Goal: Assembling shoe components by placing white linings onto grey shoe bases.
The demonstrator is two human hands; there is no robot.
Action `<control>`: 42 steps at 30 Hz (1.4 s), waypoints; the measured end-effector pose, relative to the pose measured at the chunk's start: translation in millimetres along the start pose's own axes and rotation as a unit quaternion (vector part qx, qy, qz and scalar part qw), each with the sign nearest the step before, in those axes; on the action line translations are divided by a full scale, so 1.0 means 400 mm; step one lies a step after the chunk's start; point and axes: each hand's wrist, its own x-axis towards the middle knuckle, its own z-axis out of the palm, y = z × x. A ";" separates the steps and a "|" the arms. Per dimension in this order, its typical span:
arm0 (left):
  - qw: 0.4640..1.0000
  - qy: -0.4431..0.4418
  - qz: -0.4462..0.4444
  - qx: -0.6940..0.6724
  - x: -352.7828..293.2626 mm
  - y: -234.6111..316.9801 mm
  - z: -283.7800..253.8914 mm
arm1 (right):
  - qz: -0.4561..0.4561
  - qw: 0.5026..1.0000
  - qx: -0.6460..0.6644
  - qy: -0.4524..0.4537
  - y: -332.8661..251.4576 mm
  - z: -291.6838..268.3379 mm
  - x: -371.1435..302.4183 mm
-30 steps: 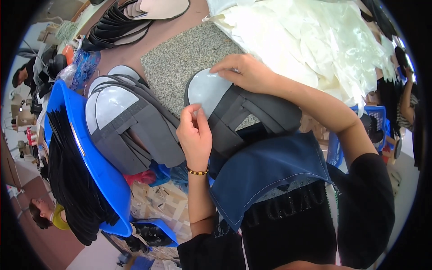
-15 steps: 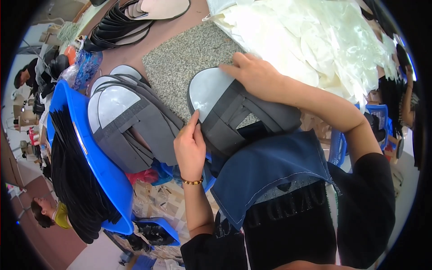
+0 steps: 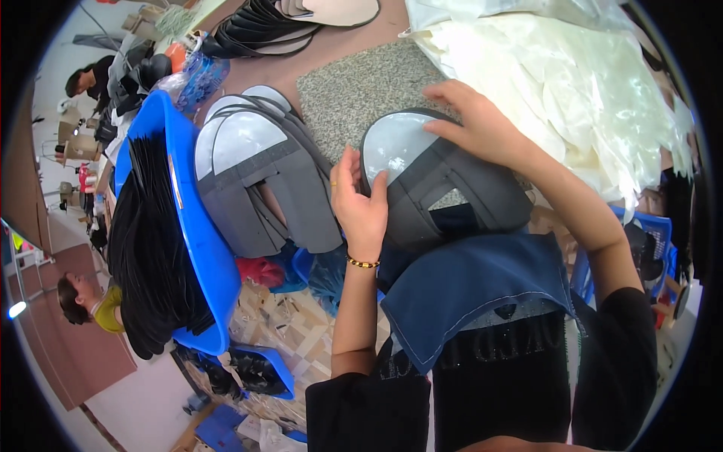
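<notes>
A stack of dark grey shoe uppers [image 3: 444,177] with a pale, shiny toe patch lies in front of me, partly over a speckled grey board [image 3: 361,83]. My left hand [image 3: 360,207] is at the left edge of the stack, thumb and fingers apart, the thumb beside the pale patch. On the far right side, my right hand [image 3: 478,124] spreads its fingers; its thumb reaches over the toe patch and the other fingers extend past the edge. Neither hand grips anything. To the left, more grey uppers [image 3: 263,177] with the same pale toes lie fanned together.
A blue tub [image 3: 203,241] full of long black strips [image 3: 154,241] stands at the left. Shiny white sheeting [image 3: 542,83] covers the right of the table. Black and beige cut pieces [image 3: 263,26] lie at the back. Other people are at the far left.
The whole view has shifted, so the table things sit further right. My left fingers have come off the toe edge and opened, and my right fingers have spread apart.
</notes>
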 end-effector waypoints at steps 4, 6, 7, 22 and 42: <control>0.988 0.053 0.020 -0.143 -0.017 0.061 -0.005 | -0.246 0.946 -0.167 0.131 0.032 0.042 0.027; 0.973 0.079 0.029 -0.213 -0.025 0.086 -0.023 | -0.101 0.989 -0.109 -0.024 -0.054 -0.015 0.015; 0.969 0.047 -0.038 -0.240 -0.025 0.090 -0.044 | -0.027 0.991 -0.077 -0.103 -0.092 -0.039 0.005; 0.968 0.096 0.028 0.228 0.283 0.117 -0.521 | -0.215 0.938 0.216 -0.166 -0.143 -0.133 -0.169; 0.839 -0.257 0.414 0.244 0.414 0.246 0.184 | 0.213 0.800 -0.384 0.409 0.512 -0.884 -0.694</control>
